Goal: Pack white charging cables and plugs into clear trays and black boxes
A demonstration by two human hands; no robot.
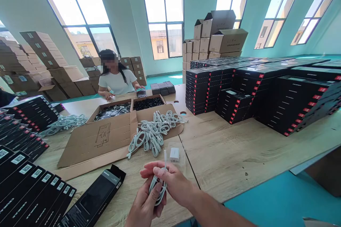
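Both my hands hold one coiled white cable [159, 188] over the near edge of the wooden table [239, 156]. My left hand [145, 205] grips the coil from below, thumb on it. My right hand [170, 182] closes over the coil from above; the cable's plug end sticks up past the fingers. Just beyond lies a white charger in a clear bag [175, 154]. A pile of coiled white cables [153, 131] lies on a flattened cardboard flap [101, 140]. An open black box [93, 198] rests to my left.
Rows of black boxes [23, 184] lie at left; tall stacks of black boxes [266, 92] fill the right. An open carton [133, 108] holds dark parts. A person in a white shirt [115, 79] sits across the table. Brown cartons [218, 35] are stacked behind.
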